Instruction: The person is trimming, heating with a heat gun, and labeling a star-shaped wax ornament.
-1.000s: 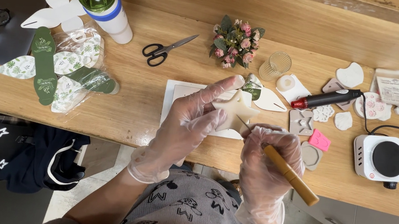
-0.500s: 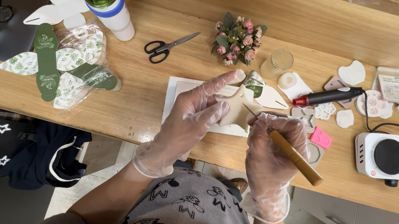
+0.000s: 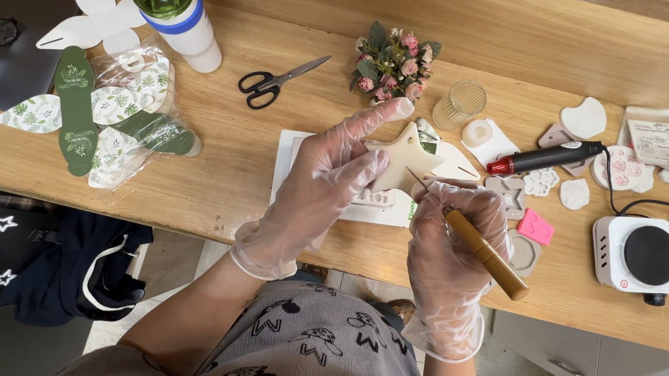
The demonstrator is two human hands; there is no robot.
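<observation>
Both hands wear clear gloves and work over the front edge of a wooden table. My left hand pinches a cream star-shaped piece, holding it upright above a white sheet. My right hand grips a wooden-handled tool like a pen. Its thin metal tip touches the star's lower right edge.
Black scissors, a small flower posy and a green-lidded bottle stand behind. Green and white leaf-printed cards lie left. Right are white moulded shapes, a red-tipped heat tool, a small hotplate and a pink piece.
The star piece has tilted up and is more exposed in my left hand. My right hand has edged the tool tip onto the star's edge.
</observation>
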